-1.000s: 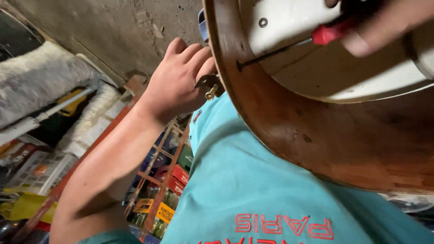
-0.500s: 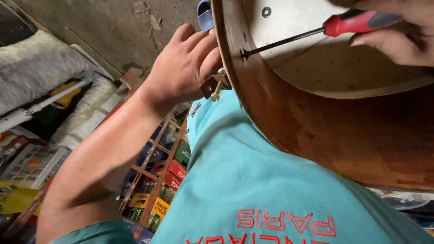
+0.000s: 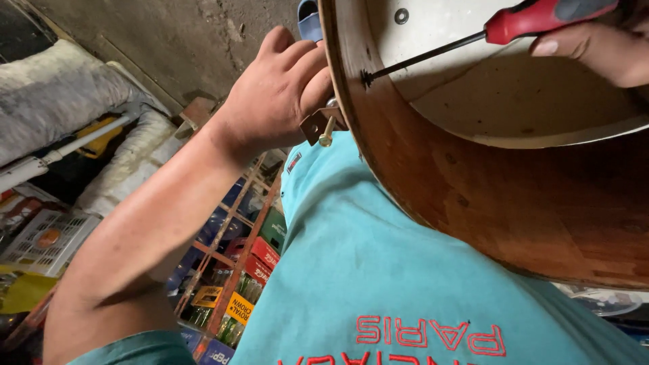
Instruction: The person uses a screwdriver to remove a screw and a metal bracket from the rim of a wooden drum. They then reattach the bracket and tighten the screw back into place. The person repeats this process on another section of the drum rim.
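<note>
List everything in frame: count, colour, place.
drum shell: 1, reddish-brown wood, pale inside, right, resting on the lap
screwdriver: 1, red and grey handle, dark shaft, top right, tip at the shell's inner wall
bracket: 1, brown metal with a bolt, on the shell's outer wall
washer: 1, grey, on the pale inside, top
crates: several, red, green and blue, with bottles, lower centre
sacks: a few, grey-white, left
shirt: 1, teal, bottom
left hand: at the bracket, outside the shell
right hand: holds the screwdriver
</note>
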